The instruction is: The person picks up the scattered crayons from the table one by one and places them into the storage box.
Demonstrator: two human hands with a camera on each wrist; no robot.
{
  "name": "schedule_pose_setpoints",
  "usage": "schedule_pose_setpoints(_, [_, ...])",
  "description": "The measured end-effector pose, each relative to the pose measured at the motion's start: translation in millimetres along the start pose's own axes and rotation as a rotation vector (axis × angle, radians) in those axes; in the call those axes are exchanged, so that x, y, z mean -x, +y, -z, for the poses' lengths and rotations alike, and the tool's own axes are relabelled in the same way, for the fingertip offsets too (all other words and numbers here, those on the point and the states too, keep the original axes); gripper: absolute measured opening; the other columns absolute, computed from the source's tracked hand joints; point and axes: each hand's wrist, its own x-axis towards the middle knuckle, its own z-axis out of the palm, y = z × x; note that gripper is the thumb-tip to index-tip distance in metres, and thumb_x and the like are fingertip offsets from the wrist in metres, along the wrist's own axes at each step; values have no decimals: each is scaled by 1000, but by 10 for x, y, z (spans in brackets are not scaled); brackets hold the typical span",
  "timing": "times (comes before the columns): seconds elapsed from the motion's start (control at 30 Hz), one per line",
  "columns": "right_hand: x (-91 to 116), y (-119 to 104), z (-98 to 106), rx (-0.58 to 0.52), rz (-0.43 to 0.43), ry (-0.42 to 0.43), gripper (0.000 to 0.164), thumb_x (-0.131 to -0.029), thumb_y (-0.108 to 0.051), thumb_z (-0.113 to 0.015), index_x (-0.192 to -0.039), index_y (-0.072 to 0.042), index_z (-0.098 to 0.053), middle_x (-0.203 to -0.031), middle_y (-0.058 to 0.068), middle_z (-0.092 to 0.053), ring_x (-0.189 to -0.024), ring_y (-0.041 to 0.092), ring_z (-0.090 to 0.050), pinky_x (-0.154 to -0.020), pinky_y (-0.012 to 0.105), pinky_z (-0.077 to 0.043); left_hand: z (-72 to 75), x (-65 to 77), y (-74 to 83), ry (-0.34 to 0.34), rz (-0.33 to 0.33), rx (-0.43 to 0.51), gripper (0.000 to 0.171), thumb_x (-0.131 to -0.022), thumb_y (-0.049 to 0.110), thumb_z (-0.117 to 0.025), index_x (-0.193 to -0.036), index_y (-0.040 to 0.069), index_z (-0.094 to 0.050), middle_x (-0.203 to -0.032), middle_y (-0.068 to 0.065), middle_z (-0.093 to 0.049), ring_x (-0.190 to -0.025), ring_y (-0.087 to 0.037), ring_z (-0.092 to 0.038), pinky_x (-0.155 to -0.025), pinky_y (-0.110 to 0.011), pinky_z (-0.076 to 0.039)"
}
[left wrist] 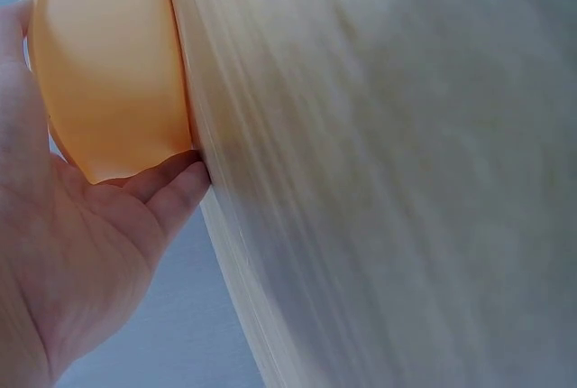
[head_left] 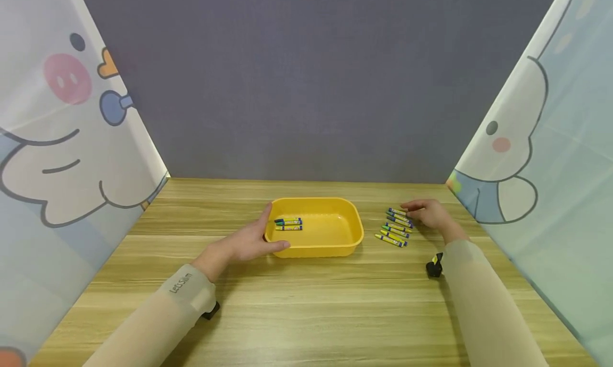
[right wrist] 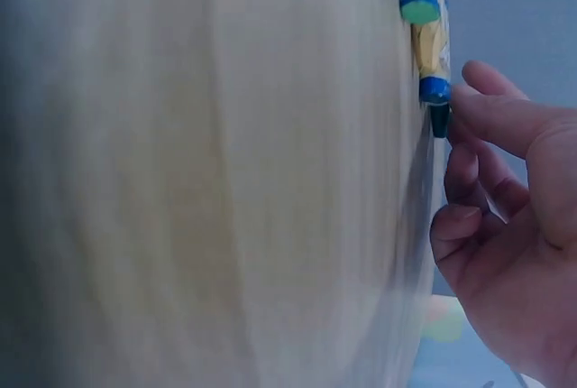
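My left hand [head_left: 246,242] grips the left end of a yellow plastic tray [head_left: 318,251], thumb over the near rim and fingers along the outside wall. In the left wrist view the fingertips lie right by the table under the tray's side. Inside, at the left, rest 3 crayons [head_left: 289,228] with yellow-and-blue wrappers. To the right of the tray several more crayons [head_left: 396,230] lie in a slanted row. My right hand [head_left: 428,214] is at the far end of that row, index finger and thumb apart around the end of the farthest crayon [head_left: 396,211].
A wood-grain table [head_left: 306,303] lies below, with a dark grey panel [head_left: 306,90] behind it. Cartoon-printed sheets [head_left: 565,143] stand along both sides. Dark wrist devices [head_left: 434,266] sit at the sleeve cuffs.
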Motion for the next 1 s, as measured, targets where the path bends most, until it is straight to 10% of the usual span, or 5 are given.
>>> schedule_pose_setpoints(0.77, [-41,26,2,23,-17,-36,38,-112,-17,-63,-144,1,-69,-151,36,-61,-139,57,-57,-115,69,-47,-12,-8,-2,-4,14,-14,135,-95,77,-69,-175,13,19,-174,-31,-35,-148,-37,-56,-128,-59,-40])
schedule_pose_setpoints(1.0, [-24,-176,41,43,57,4,39,-112,-24,-64,-144,-4,-72,-142,30,-69,-123,47,-67,-94,49,-57,-20,-8,-16,0,17,-16,137,-93,80,-69,-175,13,17,-176,-30,-32,-152,-40,-52,-129,-58,-39])
